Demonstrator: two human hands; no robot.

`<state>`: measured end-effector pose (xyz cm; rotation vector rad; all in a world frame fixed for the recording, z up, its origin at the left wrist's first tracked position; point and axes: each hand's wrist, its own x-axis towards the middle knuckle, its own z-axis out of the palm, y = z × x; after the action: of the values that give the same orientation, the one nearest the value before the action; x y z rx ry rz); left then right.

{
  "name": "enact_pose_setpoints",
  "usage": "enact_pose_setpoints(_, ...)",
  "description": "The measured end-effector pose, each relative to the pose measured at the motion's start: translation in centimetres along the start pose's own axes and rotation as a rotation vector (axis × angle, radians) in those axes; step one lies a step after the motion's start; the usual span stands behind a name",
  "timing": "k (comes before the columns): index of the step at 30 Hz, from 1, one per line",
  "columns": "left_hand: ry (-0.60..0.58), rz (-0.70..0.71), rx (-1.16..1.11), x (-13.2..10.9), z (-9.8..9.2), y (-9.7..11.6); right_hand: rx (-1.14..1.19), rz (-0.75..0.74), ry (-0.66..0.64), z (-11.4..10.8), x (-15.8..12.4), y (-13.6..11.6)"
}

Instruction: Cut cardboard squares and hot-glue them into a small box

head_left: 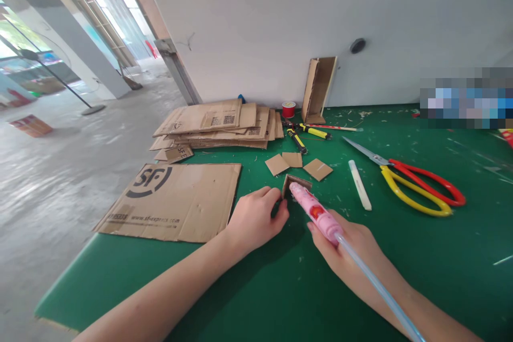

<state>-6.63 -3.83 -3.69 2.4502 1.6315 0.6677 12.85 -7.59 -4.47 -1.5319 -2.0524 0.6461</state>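
glue gun (pixel 316 212) tip hidden (behind cardboard piece (pixel 295 183))

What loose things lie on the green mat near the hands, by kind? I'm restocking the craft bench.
Small cardboard squares lying flat: 3
Folded cardboard piece at the left hand: 1
Pink glue gun in the right hand: 1
Glue stick: 1
Scissors: 1
Large printed cardboard sheet: 1
Total: 8
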Motion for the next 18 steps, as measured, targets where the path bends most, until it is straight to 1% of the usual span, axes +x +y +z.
enact_pose_setpoints(10, -0.006, -0.007, 0.002, 0.05, -0.13, -0.01, -0.014, 0.017, -0.017, -0.09, 0.07, -0.25)
enact_pose_setpoints(14, 0.003, -0.003, -0.003, 0.02, 0.00, -0.08, 0.003, 0.012, 0.007, -0.19, 0.38, -0.24)
enact_pose_setpoints(18, 0.040, -0.025, 0.008, 0.14, 0.25, -0.16, 0.017, -0.045, 0.029, -0.36, 0.67, -0.31)
